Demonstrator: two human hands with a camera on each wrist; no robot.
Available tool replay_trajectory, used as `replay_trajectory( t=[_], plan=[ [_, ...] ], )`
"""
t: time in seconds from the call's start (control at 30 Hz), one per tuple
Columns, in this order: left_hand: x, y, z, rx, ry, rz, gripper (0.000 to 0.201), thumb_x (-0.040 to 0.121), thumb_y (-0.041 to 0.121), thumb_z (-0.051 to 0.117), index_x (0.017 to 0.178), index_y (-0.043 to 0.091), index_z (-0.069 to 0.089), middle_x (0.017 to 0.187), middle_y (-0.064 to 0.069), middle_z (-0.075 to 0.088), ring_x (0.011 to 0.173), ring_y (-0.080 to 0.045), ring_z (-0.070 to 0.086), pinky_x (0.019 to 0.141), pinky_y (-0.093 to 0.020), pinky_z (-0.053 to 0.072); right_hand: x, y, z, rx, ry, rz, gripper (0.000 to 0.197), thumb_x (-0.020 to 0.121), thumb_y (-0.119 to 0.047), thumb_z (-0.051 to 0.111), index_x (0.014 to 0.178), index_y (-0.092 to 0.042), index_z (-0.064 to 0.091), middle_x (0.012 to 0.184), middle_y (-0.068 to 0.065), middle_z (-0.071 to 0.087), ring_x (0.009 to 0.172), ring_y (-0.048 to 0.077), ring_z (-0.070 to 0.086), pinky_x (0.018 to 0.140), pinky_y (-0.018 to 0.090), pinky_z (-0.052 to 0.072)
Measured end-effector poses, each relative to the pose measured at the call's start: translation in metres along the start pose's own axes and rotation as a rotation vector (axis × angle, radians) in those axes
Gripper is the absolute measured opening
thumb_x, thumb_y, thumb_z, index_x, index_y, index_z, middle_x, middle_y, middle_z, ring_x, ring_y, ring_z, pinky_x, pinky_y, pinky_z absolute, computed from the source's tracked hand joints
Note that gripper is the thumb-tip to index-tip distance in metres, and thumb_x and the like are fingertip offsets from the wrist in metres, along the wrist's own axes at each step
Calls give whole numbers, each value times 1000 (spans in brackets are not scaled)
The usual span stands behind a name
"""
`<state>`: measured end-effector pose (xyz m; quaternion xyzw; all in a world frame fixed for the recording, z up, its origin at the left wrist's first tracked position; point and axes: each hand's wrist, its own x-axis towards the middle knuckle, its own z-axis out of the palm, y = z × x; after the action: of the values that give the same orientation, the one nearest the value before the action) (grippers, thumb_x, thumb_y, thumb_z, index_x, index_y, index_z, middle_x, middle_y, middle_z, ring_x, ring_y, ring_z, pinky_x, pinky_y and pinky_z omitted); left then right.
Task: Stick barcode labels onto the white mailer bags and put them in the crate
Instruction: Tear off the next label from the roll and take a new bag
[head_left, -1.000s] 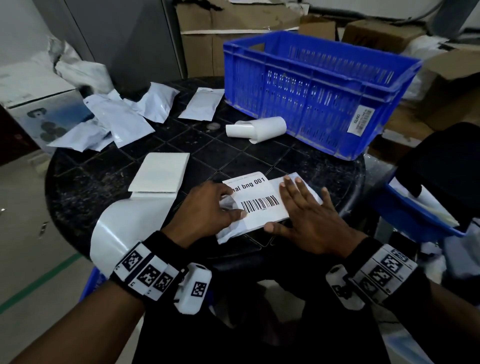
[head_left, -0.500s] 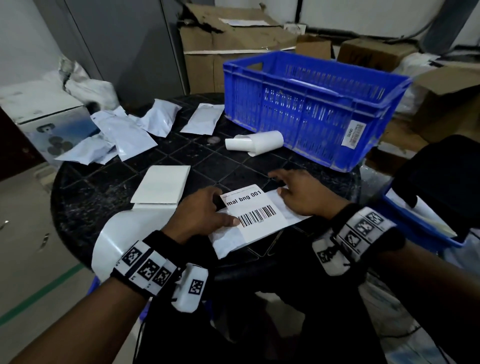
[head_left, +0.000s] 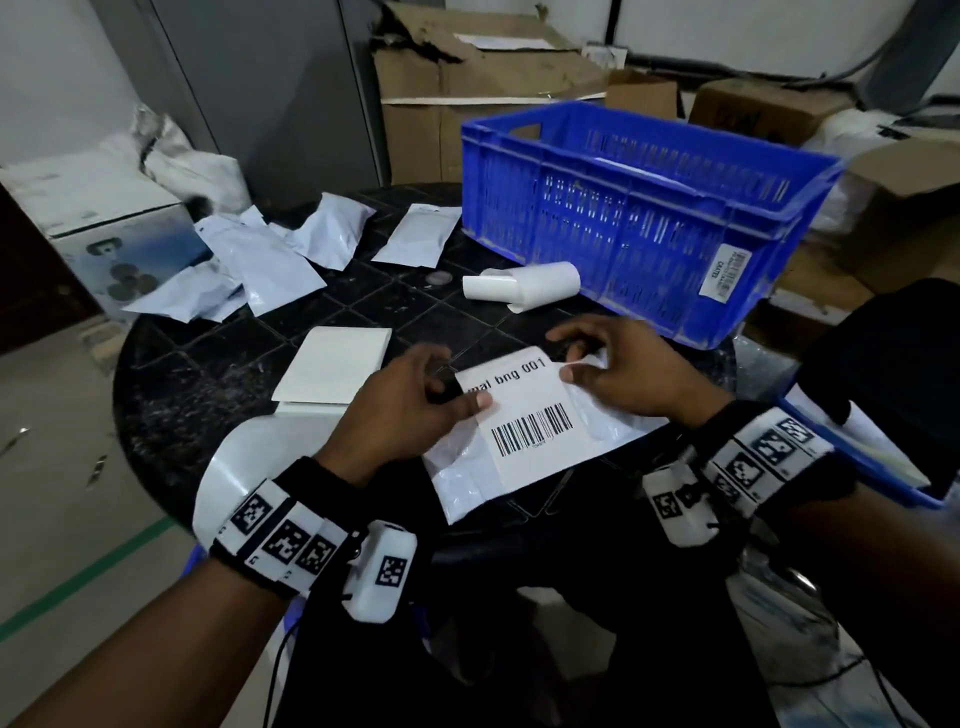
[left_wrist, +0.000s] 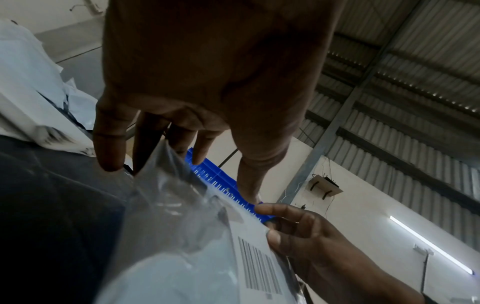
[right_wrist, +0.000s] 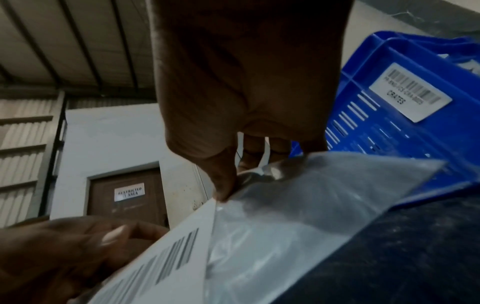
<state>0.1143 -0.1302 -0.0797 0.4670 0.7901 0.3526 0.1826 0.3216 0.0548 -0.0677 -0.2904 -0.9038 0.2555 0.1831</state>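
Mailer bag (head_left: 524, 467) at near edge of table (head_left: 208, 374), barcode label (head_left: 530, 410) stuck on top. Left hand (head_left: 400, 410) pinches bag's left edge; right hand (head_left: 623, 374) pinches far right corner. Crate (head_left: 649, 223) just beyond.

Risks, judged:
- slick film slips from pinch during lift
- bag flexes, label edge creases or peels
- bag snags on crate rim

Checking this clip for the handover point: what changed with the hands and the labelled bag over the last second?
The right hand stopped pressing flat on the barcode label, moved to the far edge of the mailer bag and now pinches it there. The left hand kept its grip on the bag's left edge. The blue crate, label roll and spare bags stayed put.
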Motion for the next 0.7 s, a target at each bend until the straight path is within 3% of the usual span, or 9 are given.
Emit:
replay_trajectory(
  t=[0.07, 0.13, 0.17, 0.23, 0.37, 0.47, 0.6, 0.7],
  plan=[
    [3, 8, -4, -60, 13, 8, 78, 73, 59, 84, 137, 30, 51, 105, 13, 68, 99, -6, 64, 83, -27, 46, -9, -10, -11, 83, 89, -57, 39, 87, -14, 79, 124, -22, 70, 91, -9, 72, 87, 0, 66, 84, 12, 45],
    [5, 16, -8, -156, 5, 23, 81, 74, 47, 89, 141, 25, 49, 109, 3, 72, 92, -3, 67, 74, -17, 49, -19, -20, -18, 129, 150, -96, 39, 88, -11, 78, 125, -20, 70, 92, -7, 71, 86, -1, 65, 83, 9, 43],
    [5, 20, -10, -222, 2, 31, 78, 76, 35, 90, 141, 22, 49, 103, -4, 75, 83, -2, 68, 67, -13, 49, -23, -24, -20, 146, 169, -111, 40, 88, -10, 79, 126, -20, 70, 94, -6, 70, 87, -1, 65, 85, 8, 42],
    [3, 25, -15, -306, 5, 70, 75, 77, 18, 90, 140, 22, 50, 88, -11, 77, 70, -4, 69, 64, -18, 51, -30, -29, -25, 176, 168, -122, 49, 85, -10, 82, 130, -19, 67, 98, -3, 71, 91, 1, 66, 89, 8, 42],
    [1, 29, -17, -242, 53, 179, 74, 73, 21, 92, 134, 39, 53, 84, 2, 76, 82, -8, 74, 83, -38, 59, -37, -36, -35, 143, 33, -81, 69, 83, -21, 86, 144, -23, 55, 108, -11, 76, 104, 1, 69, 97, 16, 48],
    [-6, 34, -20, -253, 91, 238, 68, 75, 19, 91, 131, 36, 58, 81, 12, 73, 80, -2, 72, 78, -24, 55, -41, -43, -38, 158, 78, -40, 65, 83, -23, 86, 141, -27, 58, 94, -15, 78, 95, -7, 70, 94, 13, 48],
    [-16, 36, -25, -236, 121, 286, 60, 76, 18, 90, 127, 33, 62, 72, 22, 67, 75, 4, 68, 71, -9, 46, -45, -53, -35, 257, 151, -9, 53, 82, -34, 87, 130, -26, 65, 84, -18, 78, 89, -7, 72, 87, 12, 49],
    [-20, 37, -27, -241, 135, 294, 59, 75, 14, 90, 125, 30, 64, 75, 14, 68, 72, 2, 66, 71, -13, 48, -45, -57, -33, 315, 178, 11, 49, 82, -26, 87, 126, -22, 66, 81, -16, 78, 85, -6, 72, 85, 11, 49]
  ],
)
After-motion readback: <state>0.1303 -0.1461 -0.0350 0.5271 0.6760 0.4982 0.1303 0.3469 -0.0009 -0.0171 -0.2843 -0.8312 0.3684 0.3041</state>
